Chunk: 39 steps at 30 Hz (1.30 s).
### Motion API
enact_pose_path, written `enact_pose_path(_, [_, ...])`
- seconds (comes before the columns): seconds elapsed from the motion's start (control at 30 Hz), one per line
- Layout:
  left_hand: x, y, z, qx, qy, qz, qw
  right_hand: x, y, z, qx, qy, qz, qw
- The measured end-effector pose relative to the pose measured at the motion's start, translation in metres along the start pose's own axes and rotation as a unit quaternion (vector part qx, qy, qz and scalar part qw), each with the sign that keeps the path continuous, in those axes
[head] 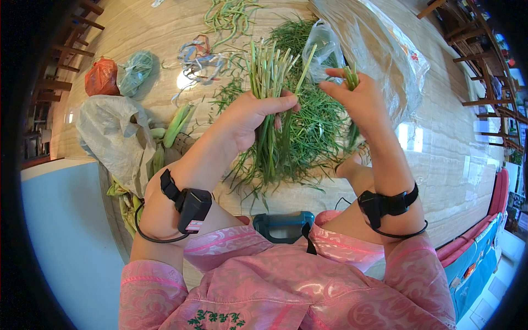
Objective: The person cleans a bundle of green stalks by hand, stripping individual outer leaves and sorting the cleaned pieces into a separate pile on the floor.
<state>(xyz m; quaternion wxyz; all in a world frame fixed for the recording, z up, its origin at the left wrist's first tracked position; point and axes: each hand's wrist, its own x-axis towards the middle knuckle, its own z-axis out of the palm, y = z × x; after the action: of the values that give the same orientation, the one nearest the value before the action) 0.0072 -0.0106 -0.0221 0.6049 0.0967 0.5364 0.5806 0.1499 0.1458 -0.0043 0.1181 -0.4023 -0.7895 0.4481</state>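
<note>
My left hand [255, 113] is closed around a thick bunch of long green leafy stalks [268, 78], pale ends up and thin green leaves hanging down. One stalk [306, 70] leans away to the right between thumb and fingers. To the right, my right hand [354, 90] holds a smaller bundle of the same stalks [351, 77], its leaves hanging below the palm; thumb and forefinger are apart at their tips. Under both hands a loose heap of cut green leaves [317, 119] covers part of the floor.
A clear plastic bag [324, 49] and a large plastic sheet [371, 53] lie beyond the heap. Long beans [229, 18], tangled ties [198, 57], a red bag [101, 76], a green bag [136, 72], a whitish sack [117, 132] and corn ears [175, 126] lie to the left.
</note>
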Motion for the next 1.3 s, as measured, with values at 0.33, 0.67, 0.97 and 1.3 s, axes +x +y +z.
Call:
enact_pose_path(0.33, [0.001,-0.003,0.01,0.027,-0.027,0.036,0.999,-0.018,-0.021,0.024,0.292,-0.086,0.045,0.951])
enact_pose_path(0.67, [-0.002,0.0,0.006,0.019,-0.025,-0.005,1.0,-0.015,-0.009,0.021,0.199,-0.079,-0.065,0.975])
enact_pose_path(0.97, [-0.005,0.001,0.002,0.053,0.007,-0.038,0.998,0.014,0.006,-0.027,0.037,0.142,-0.074,0.986])
enact_pose_path(1.3, [-0.003,0.008,-0.005,0.166,0.037,0.013,0.985,-0.021,-0.016,-0.007,-0.127,0.005,-0.236,0.963])
